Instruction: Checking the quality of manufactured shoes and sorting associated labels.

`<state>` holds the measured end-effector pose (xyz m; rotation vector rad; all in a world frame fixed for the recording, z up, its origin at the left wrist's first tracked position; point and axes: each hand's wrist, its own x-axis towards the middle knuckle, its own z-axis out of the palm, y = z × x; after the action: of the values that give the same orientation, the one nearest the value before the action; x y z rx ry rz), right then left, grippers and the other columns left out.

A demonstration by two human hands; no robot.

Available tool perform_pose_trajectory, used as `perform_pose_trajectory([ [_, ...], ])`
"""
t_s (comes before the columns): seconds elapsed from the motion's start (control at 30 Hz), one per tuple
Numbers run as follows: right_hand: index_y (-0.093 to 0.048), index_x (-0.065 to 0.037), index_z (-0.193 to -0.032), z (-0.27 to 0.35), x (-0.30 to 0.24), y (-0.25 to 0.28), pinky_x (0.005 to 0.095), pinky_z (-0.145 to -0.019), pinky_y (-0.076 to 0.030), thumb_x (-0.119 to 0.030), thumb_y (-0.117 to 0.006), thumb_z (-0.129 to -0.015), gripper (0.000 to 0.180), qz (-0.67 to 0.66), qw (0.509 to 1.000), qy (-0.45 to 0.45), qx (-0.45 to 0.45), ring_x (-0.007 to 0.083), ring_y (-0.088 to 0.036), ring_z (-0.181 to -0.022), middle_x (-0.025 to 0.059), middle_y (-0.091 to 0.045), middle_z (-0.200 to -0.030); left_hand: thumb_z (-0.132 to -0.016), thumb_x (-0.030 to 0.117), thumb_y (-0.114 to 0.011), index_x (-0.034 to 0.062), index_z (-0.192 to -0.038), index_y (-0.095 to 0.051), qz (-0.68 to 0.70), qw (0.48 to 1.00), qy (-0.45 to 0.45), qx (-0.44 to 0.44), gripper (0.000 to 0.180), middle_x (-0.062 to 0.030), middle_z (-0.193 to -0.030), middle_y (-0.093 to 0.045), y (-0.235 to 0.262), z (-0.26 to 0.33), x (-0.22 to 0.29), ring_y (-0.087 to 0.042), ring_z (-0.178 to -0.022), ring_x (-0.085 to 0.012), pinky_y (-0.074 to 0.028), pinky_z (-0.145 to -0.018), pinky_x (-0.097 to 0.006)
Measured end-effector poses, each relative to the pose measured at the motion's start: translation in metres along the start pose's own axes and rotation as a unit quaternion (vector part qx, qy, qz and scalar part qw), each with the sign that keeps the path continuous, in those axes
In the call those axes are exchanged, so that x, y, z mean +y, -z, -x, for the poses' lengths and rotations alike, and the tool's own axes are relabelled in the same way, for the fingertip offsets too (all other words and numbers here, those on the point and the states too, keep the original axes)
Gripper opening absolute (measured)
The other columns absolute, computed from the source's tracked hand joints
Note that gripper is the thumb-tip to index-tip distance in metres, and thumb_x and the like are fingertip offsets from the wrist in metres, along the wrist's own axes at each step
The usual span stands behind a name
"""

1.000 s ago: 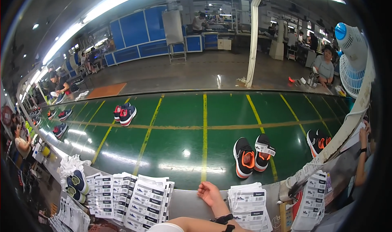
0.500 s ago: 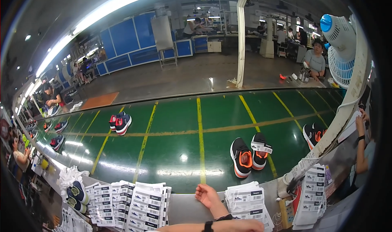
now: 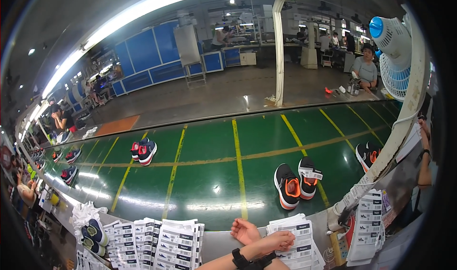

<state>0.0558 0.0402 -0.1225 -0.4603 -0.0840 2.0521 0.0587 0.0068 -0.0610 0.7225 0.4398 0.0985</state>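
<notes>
My forearms cross at the near edge of the green conveyor belt (image 3: 204, 184). My left hand (image 3: 278, 241) lies over the right-hand stack of printed label sheets (image 3: 297, 258), its fingers loosely curled; whether it touches the paper I cannot tell. My right hand (image 3: 245, 231) is by the belt's edge, left of that stack, half open with nothing seen in it. Beyond them a pair of black sneakers with orange linings (image 3: 287, 186) stands on the belt, a label strip (image 3: 312, 174) across the right shoe.
More label stacks (image 3: 173, 244) lie at the left, beside dark shoes (image 3: 95, 236) and white crumpled paper (image 3: 88, 213). Navy-red sneakers (image 3: 144, 151) stand farther along the belt. A white post (image 3: 409, 103) and fan (image 3: 392, 56) rise at the right. Co-workers sit around the belt.
My left forearm has risen into view, its hand moving up and slightly left over the labels. My right hand has stayed nearly in place. The shoes appear slightly farther right and lower.
</notes>
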Motion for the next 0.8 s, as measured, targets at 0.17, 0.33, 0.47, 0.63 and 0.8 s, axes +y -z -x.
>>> perform_pose_trajectory([
  [0.17,-0.059,-0.006,-0.092,-0.0016,0.0024,0.0009,0.0370,-0.071,-0.049,-0.016,-0.052,-0.090,0.012,-0.001,1.000,-0.001,-0.011,0.0207,-0.060,-0.076,0.0068,-0.063,-0.083,-0.092,0.018,-0.050,0.0081,-0.100,-0.053,0.091,0.995,-0.018,0.040,0.012,0.0009,-0.087,-0.055,0.0058,0.0022,-0.0019,-0.054,-0.078,-0.0075,-0.048,-0.078,-0.026],
  [0.33,-0.059,-0.006,-0.092,-0.0034,0.0036,0.0054,0.0361,-0.071,-0.050,-0.015,-0.052,-0.090,0.012,0.000,1.000,0.000,-0.020,0.0197,-0.060,-0.076,0.0062,-0.063,-0.082,-0.092,0.019,-0.052,0.0091,-0.099,-0.053,0.098,0.994,-0.045,0.021,0.012,0.0012,-0.088,-0.056,0.0080,0.0033,-0.0045,-0.055,-0.078,-0.0077,-0.048,-0.077,-0.026],
  [0.47,-0.059,-0.007,-0.092,-0.0039,0.0037,0.0044,0.0352,-0.070,-0.050,-0.016,-0.051,-0.091,0.012,-0.003,1.000,0.004,-0.029,0.0189,-0.060,-0.076,0.0055,-0.062,-0.082,-0.091,0.022,-0.054,0.0111,-0.097,-0.054,0.089,0.994,-0.060,0.020,0.012,0.0025,-0.087,-0.057,0.0077,0.0036,-0.0054,-0.056,-0.077,-0.0070,-0.048,-0.075,-0.024],
  [0.63,-0.059,-0.007,-0.092,-0.0037,0.0038,0.0031,0.0342,-0.070,-0.049,-0.016,-0.051,-0.091,0.011,0.002,1.000,0.005,-0.030,0.0185,-0.060,-0.076,0.0048,-0.062,-0.082,-0.091,0.022,-0.054,0.0111,-0.096,-0.054,0.086,0.994,-0.058,0.030,0.012,0.0025,-0.087,-0.058,0.0087,0.0030,-0.0058,-0.056,-0.077,-0.0071,-0.048,-0.074,-0.024],
  [0.8,-0.058,-0.008,-0.092,-0.0046,0.0042,0.0042,0.0340,-0.069,-0.049,-0.016,-0.051,-0.091,0.011,0.000,0.999,0.005,-0.037,0.0181,-0.059,-0.075,0.0046,-0.062,-0.082,-0.092,0.015,-0.050,0.0067,-0.100,-0.052,0.094,0.994,-0.043,0.040,0.011,-0.0008,-0.090,-0.055,0.0084,0.0035,-0.0045,-0.054,-0.079,-0.0077,-0.047,-0.080,-0.028],
])
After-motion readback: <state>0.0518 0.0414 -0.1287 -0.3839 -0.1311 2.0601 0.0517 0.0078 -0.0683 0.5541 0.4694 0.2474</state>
